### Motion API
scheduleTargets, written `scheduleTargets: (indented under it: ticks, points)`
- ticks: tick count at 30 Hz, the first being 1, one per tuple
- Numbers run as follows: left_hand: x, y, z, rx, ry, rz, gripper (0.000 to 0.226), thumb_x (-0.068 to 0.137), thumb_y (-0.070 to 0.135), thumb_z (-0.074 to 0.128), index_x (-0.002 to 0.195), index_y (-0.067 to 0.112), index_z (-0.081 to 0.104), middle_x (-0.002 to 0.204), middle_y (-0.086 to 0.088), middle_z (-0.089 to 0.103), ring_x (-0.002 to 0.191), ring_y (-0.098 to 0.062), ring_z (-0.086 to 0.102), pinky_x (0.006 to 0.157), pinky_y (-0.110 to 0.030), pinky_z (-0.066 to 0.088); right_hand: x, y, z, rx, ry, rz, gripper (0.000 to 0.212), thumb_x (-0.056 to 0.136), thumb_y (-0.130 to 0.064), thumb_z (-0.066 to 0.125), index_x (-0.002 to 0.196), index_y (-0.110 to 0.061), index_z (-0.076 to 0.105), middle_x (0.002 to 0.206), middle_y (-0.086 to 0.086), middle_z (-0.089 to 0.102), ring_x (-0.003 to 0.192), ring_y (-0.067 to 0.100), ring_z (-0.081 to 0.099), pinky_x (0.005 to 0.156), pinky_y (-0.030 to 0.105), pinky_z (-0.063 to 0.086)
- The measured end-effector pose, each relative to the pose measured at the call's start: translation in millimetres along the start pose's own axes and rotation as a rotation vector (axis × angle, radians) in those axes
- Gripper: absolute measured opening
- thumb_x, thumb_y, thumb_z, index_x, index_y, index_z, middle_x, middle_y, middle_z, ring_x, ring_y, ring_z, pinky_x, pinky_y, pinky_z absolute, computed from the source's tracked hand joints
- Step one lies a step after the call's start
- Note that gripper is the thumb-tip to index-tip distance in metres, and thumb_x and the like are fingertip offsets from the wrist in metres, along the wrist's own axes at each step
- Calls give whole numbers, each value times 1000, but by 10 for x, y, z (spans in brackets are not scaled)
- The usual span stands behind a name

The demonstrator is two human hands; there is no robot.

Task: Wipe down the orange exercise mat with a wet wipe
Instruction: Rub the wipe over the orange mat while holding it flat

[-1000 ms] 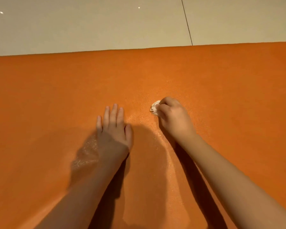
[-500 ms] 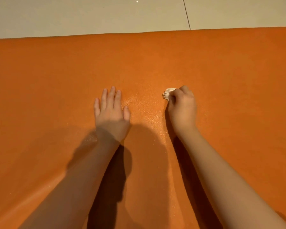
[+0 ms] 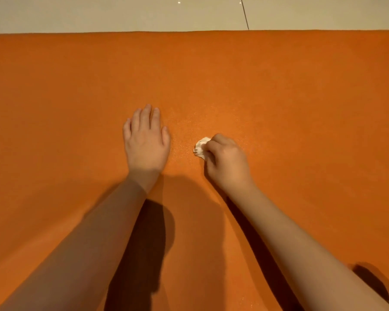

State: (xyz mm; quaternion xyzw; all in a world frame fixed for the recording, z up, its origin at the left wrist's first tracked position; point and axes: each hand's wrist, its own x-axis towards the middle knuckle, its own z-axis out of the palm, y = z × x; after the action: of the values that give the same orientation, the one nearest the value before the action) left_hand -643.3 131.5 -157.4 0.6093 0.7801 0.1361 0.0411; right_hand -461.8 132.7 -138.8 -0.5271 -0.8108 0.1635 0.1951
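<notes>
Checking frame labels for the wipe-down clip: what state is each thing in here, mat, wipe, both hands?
orange mat: laid flat on the floor, faint glistening patch between the hands.
wet wipe: crumpled into a wad, on the mat, held by the right hand.
left hand: flat on the mat, fingers straight, holds nothing.
right hand: curled round the wipe.
tiled floor: bare beyond the mat's far edge.
</notes>
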Motion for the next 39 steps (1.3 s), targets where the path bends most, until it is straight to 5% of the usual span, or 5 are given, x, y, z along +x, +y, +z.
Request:
scheduleTargets:
  ticks: [18, 23, 29, 34, 39]
  points:
    - [-625, 52, -62, -36, -103, 23, 58, 98, 36, 28, 151, 14, 34, 160, -7, 26, 149, -26, 15, 121, -46, 6, -394, 90, -204, -112, 171, 344, 16, 77, -12, 54, 73, -2, 65, 77, 16, 59, 71, 36, 57, 55, 29, 27]
    - [-629, 45, -135, -69, -159, 28, 53, 103, 33, 33, 152, 14, 32, 161, -6, 22, 150, -26, 12, 120, -46, 4, -770, -385, -116, -9, -110, 74, 8, 79, -9, 61, 74, -6, 66, 75, 10, 58, 70, 33, 58, 54, 35, 42]
    - [-912, 3, -339, -47, -312, 43, 53, 105, 34, 29, 156, 20, 19, 164, 3, 9, 151, -18, 0, 121, -42, 0, -724, -286, -318, -92, 54, 400, 14, 77, -7, 55, 72, 0, 66, 76, 18, 58, 75, 38, 56, 55, 33, 32]
    - [-1112, 27, -510, -44, -429, 23, 54, 105, 34, 28, 156, 21, 15, 164, 6, 4, 151, -17, -4, 120, -41, -2, -1010, -657, -319, -11, -212, 175, 11, 85, -10, 60, 79, -5, 68, 80, 12, 59, 77, 34, 58, 57, 32, 33]
    - [-1363, 26, -688, -21, -535, 36, 54, 106, 37, 22, 157, 22, 11, 164, 7, 1, 151, -15, -5, 120, -40, -3, -1004, -456, -522, -133, -93, 475, 16, 89, -10, 55, 86, 0, 67, 90, 15, 58, 86, 35, 56, 58, 32, 30]
